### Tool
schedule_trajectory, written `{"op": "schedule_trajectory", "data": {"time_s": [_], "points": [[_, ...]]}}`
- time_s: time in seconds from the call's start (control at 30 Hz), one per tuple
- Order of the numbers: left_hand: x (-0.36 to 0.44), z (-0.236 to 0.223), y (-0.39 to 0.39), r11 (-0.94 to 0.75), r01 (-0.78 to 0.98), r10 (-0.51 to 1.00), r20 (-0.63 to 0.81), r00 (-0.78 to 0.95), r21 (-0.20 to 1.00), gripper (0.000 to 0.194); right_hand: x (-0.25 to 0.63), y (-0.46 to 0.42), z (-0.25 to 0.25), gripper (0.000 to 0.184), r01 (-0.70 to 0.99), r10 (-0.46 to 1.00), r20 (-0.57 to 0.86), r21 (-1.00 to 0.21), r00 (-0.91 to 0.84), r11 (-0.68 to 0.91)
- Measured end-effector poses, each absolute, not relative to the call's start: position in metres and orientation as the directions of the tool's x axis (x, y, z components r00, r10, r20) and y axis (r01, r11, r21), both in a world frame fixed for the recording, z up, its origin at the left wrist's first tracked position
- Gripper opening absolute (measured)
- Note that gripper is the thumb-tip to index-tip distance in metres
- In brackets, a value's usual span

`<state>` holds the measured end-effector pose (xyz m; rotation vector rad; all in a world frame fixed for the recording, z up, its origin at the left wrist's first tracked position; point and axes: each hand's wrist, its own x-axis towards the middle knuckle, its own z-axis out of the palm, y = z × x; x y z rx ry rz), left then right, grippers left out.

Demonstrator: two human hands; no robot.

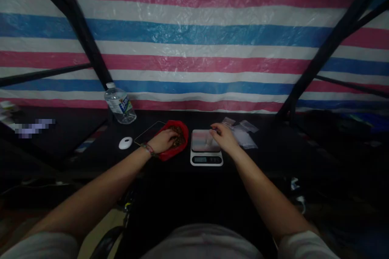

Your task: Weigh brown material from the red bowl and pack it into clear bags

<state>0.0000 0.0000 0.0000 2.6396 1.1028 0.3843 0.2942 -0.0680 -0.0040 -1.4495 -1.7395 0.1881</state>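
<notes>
My left hand reaches into a red bag with its mouth spread open. Small brown and golden pieces fill the bag, too small to name. The fingers are curled down among them, their tips partly hidden. A white kitchen scale with a shiny weighing plate stands right of the bag. Over the plate's right edge, my right hand is closed in a pinch. Something small and dark shows by its fingertips, and I cannot make out what it is. Clear plastic bags lie just beyond that hand.
A large clear bottle with a blue-green label stands at the back left. In front of it lies a white oval object, like an earbud case. Dark metal posts flank the black table. A striped plastic sheet hangs behind.
</notes>
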Motion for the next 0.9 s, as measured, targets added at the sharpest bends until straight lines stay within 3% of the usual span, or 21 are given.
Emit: {"op": "schedule_trajectory", "data": {"time_s": [0.13,0.27,0.57,0.77,0.9], "points": [[0.004,-0.016,0.011,-0.688,0.708,0.720,0.032,0.693,0.158,0.050,0.292,-0.070,-0.012,0.035,0.768,0.881,0.470,-0.546,-0.051,0.335],[-0.003,-0.019,0.001,-0.634,0.767,0.772,0.021,0.636,0.094,0.065,0.293,-0.074,-0.022,0.043,0.790,0.904,0.416,-0.521,-0.095,0.323],[-0.003,-0.028,-0.018,-0.635,0.765,0.771,0.153,0.618,0.107,0.041,0.298,-0.075,-0.032,0.029,0.817,0.910,0.403,-0.491,-0.093,0.301],[-0.003,-0.024,-0.015,-0.724,0.684,0.689,0.134,0.713,0.085,0.037,0.295,-0.070,-0.045,0.049,0.800,0.891,0.452,-0.525,-0.026,0.290],[-0.001,-0.026,-0.007,-0.717,0.691,0.696,0.134,0.705,0.088,0.039,0.292,-0.066,-0.048,0.048,0.809,0.892,0.452,-0.515,-0.023,0.282]]}}
